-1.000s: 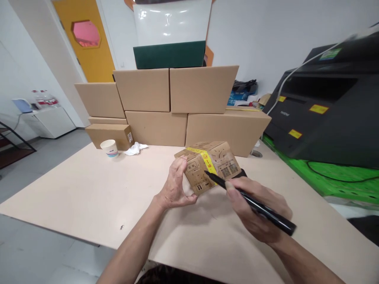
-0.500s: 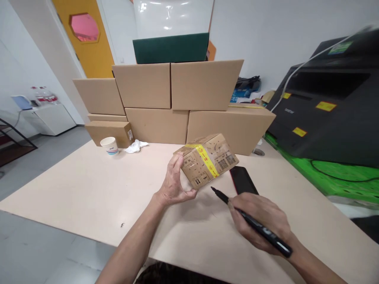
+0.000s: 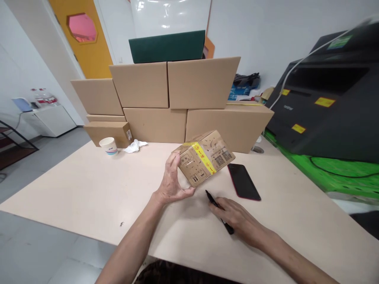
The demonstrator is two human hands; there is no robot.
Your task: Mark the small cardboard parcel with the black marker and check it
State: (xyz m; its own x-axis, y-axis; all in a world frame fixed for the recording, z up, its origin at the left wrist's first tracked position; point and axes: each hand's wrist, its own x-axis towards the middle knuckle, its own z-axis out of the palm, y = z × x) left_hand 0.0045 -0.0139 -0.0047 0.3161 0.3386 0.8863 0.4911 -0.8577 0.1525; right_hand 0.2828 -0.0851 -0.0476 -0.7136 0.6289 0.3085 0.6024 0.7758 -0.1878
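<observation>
My left hand (image 3: 171, 183) grips the left end of a small cardboard box (image 3: 194, 163), thumb under its lower corner and fingers on the upper left edge. The box is tilted, with yellow printed tape across it and black printed marks on its face. Low over the table, my right hand (image 3: 237, 217) is closed on a black marker pen (image 3: 226, 227). The marker's dark tip points up and left toward the box, apart from it. A phone (image 3: 244, 182) with a red edge lies on the table beyond my right hand.
Stacked cardboard boxes (image 3: 156, 124) line the back of the table (image 3: 89, 189), topped by a dark green box (image 3: 167, 46). A paper cup (image 3: 108, 146) and crumpled tissue (image 3: 134, 146) stand at back left. A large black printer (image 3: 325, 102) sits at the right on a green surface.
My right hand has moved left and lower with the marker, uncovering the phone. The marker now lies closer to the table. The left hand still holds the box in nearly the same place.
</observation>
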